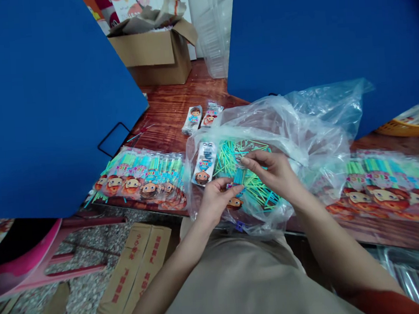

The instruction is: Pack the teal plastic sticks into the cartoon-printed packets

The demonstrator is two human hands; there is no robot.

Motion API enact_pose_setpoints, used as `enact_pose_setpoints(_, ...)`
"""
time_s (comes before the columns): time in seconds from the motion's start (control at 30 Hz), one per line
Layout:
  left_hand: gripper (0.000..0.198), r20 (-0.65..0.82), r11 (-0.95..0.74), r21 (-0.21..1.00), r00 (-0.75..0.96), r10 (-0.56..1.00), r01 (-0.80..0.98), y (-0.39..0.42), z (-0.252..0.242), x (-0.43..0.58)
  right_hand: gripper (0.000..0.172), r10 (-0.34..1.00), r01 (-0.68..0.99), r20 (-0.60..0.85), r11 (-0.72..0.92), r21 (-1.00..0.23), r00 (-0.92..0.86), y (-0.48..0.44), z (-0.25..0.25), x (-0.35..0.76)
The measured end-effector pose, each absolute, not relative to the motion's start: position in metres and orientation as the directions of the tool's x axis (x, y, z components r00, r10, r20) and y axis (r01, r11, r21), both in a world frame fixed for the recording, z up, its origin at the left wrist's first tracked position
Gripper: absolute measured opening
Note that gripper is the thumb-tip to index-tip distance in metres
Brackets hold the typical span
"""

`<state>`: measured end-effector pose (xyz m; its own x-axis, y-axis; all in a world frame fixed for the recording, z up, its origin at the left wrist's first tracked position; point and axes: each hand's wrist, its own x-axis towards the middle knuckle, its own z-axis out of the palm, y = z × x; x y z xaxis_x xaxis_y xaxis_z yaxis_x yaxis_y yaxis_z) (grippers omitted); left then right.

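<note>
Between my hands is a small clear packet (239, 176) with blue-green sticks inside and a cartoon face at its bottom. My left hand (215, 198) is closed on the lower part, thumb across the front. At the packet's top, the thumb and forefinger of my right hand (276, 174) pinch the clear edge. Below them, loose green and blue sticks (261, 184) lie in a large clear plastic bag (281, 114) opened wide on the table. A stack of printed cartoon wrappers (203, 164) rests at the bag's left side.
Filled packets lie in overlapping rows, one row (149, 179) at left and another (385, 184) at right. Two wrapper stacks (192, 119) sit behind the bag. Blue panels (50, 100) stand on both sides. An open cardboard box (153, 56) is at the back; a pink stool (42, 262) stands lower left.
</note>
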<state>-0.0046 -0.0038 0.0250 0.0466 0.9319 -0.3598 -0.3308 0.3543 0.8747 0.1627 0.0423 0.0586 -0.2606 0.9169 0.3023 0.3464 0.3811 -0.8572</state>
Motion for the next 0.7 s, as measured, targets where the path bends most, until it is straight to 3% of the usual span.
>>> enact_pose_setpoints(0.17,0.038,-0.326,0.316,0.894,0.024,0.945,-0.318,-0.004,0.022,-0.006,0.041,0.915,0.289,0.239,0.336,-0.896,-0.325,0.043,0.043,0.163)
enact_pose_setpoints(0.57,0.034,-0.268,0.273,0.924,0.059,0.962,-0.266,-0.008,0.022,-0.005,0.024,0.887,0.319,0.18,0.334,-0.887,-0.426,0.043,0.051,0.17)
enact_pose_setpoints(0.7,0.033,-0.243,0.245,0.925,0.044,0.969,-0.29,-0.005,0.024,-0.007,0.053,0.909,0.121,0.133,0.195,-0.973,-0.394,0.041,0.051,0.168)
